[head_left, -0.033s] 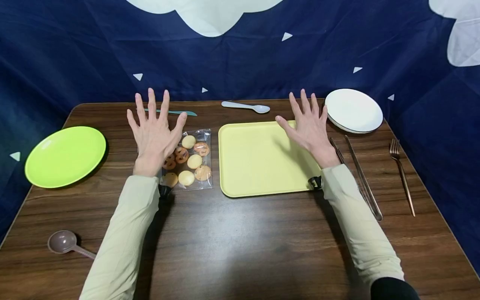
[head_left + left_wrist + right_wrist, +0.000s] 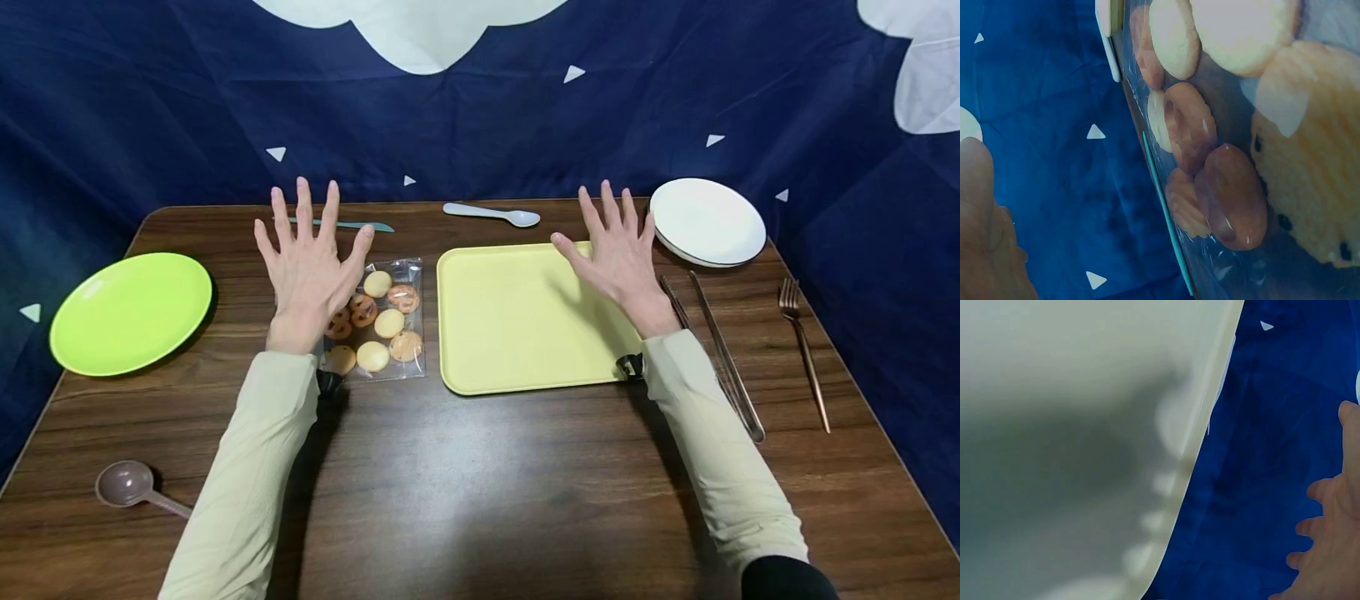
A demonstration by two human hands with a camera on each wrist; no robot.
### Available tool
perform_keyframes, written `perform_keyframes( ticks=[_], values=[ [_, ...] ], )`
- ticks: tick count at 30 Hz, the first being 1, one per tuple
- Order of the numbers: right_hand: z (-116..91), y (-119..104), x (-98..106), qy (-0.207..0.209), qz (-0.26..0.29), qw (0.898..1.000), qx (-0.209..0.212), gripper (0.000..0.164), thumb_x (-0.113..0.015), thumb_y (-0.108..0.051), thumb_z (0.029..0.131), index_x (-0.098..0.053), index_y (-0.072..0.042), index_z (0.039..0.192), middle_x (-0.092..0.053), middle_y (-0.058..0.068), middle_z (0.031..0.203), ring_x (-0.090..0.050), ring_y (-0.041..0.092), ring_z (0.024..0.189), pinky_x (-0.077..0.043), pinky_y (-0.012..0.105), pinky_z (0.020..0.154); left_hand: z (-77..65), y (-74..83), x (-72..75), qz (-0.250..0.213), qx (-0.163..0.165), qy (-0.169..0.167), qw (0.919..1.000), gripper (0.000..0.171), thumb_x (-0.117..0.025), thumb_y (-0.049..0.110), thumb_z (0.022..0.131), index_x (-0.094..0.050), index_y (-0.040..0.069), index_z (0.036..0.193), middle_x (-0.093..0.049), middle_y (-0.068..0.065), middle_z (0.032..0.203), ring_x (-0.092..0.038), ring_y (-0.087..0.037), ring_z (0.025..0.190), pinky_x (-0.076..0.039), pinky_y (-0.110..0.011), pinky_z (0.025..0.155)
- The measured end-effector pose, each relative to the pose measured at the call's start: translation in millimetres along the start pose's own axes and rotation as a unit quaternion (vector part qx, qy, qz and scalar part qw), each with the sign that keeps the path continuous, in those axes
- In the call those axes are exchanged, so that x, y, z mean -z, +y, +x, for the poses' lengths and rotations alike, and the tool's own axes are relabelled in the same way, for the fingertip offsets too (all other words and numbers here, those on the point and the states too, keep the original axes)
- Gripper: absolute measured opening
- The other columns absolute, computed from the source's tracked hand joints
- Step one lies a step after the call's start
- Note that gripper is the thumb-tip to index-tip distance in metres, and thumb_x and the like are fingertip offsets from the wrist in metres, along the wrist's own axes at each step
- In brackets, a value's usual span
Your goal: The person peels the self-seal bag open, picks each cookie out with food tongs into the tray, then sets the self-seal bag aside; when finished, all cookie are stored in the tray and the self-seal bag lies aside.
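Observation:
My left hand hovers palm down, fingers spread, over the left part of a clear bag of cookies. It holds nothing and hides some of the bag. Behind its fingers lies a teal knife, partly covered in the head view. My right hand, also spread and holding nothing, is above the right side of a yellow tray and casts a shadow on it. In the left wrist view, the cookies show close up through the shiny wrap. The tray's rim crosses the right wrist view.
A green plate sits at the left, a brown measuring spoon nearer the front. At the back lies a pale spoon. White dishes, metal tongs and a fork are on the right. A blue curtain hangs behind.

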State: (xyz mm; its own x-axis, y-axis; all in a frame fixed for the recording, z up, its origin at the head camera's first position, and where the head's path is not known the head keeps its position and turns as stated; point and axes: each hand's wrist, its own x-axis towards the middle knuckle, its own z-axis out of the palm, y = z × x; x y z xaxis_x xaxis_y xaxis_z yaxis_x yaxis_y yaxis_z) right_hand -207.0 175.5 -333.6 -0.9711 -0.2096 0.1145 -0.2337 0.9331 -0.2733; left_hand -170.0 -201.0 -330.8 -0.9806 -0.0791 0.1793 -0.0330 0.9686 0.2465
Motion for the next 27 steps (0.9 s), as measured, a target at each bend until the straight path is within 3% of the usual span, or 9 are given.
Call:
perform_keyframes(
  ticks=[12,21,27],
  values=[
    [-4,-8,3,-0.012,0.014,1.000,0.004,0.080,-0.028,-0.070,0.090,-0.002,-0.027,0.151,0.007,0.004,0.157,0.015,0.025,0.140,0.007,0.061,0.104,-5.3,-1.8,6.6,-0.021,-0.002,-0.001,0.9998,0.071,-0.018,0.068,0.092,0.005,0.032,0.149,0.019,0.004,0.154,0.027,-0.021,0.136,0.011,-0.056,0.105],
    [-5,-15,0,-0.027,0.011,1.000,0.008,0.079,-0.027,-0.069,0.091,-0.004,-0.024,0.152,0.006,0.006,0.157,0.011,0.027,0.141,0.001,0.064,0.103,-10.9,-3.5,13.2,-0.031,-0.001,-0.006,0.9995,0.071,-0.020,0.067,0.093,0.002,0.032,0.150,0.015,0.001,0.155,0.022,-0.024,0.138,0.007,-0.057,0.106],
    [-7,-25,-3,-0.032,0.032,0.998,0.032,0.072,-0.030,-0.061,0.095,-0.016,-0.018,0.152,-0.003,0.010,0.157,0.000,0.032,0.141,-0.005,0.062,0.105,-16.8,-1.5,20.5,-0.035,-0.024,-0.003,0.9991,0.072,-0.035,0.057,0.095,-0.008,0.021,0.152,0.001,-0.011,0.157,0.010,-0.030,0.141,-0.002,-0.058,0.107]
  ],
)
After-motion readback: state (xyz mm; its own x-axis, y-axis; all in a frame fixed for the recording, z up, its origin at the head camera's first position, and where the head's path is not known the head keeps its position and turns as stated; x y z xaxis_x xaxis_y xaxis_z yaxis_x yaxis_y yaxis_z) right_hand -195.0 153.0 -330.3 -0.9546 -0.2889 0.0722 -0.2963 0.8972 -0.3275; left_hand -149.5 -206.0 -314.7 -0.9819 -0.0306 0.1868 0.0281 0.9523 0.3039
